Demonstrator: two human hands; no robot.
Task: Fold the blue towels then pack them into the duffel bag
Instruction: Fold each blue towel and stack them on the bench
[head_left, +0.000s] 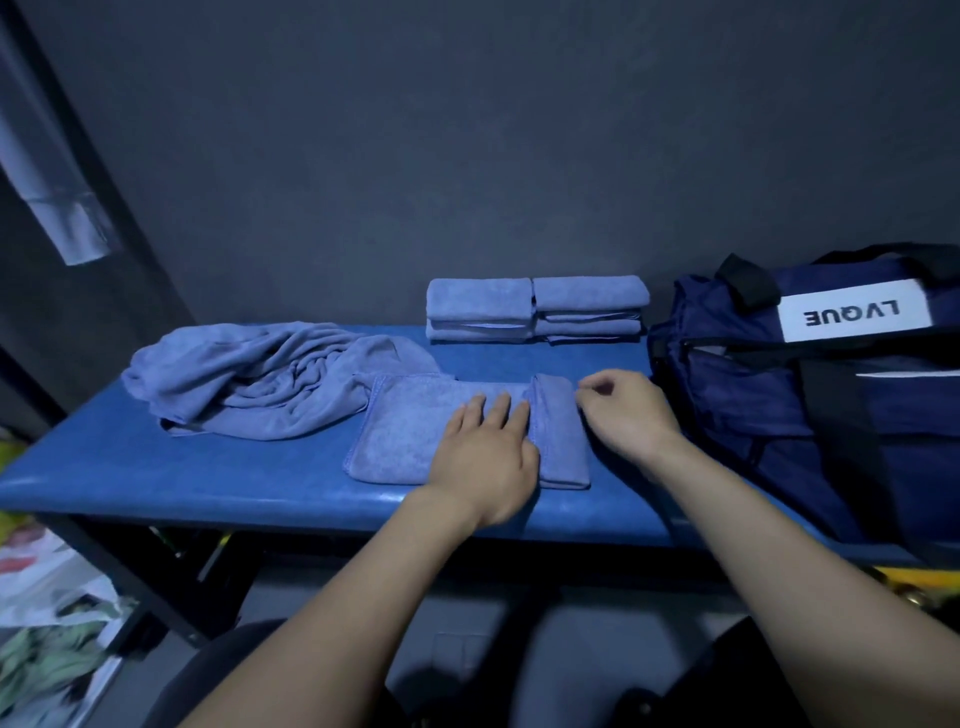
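A blue towel (400, 431) lies flat on the blue bench top (156, 483), its right end folded over into a narrow band (561, 431). My left hand (485, 457) presses flat on the towel just left of that fold, fingers spread. My right hand (623, 410) hovers at the fold's right edge with fingers curled and nothing visibly in them. A heap of unfolded blue towels (270, 379) sits to the left. Two stacks of folded blue towels (535, 309) stand at the back. The navy duffel bag (810, 395) rests at the right end.
A dark wall closes the back of the bench. Below the bench at left lie plastic bags and clutter (47, 623). A pale strip (57, 208) hangs on the left wall.
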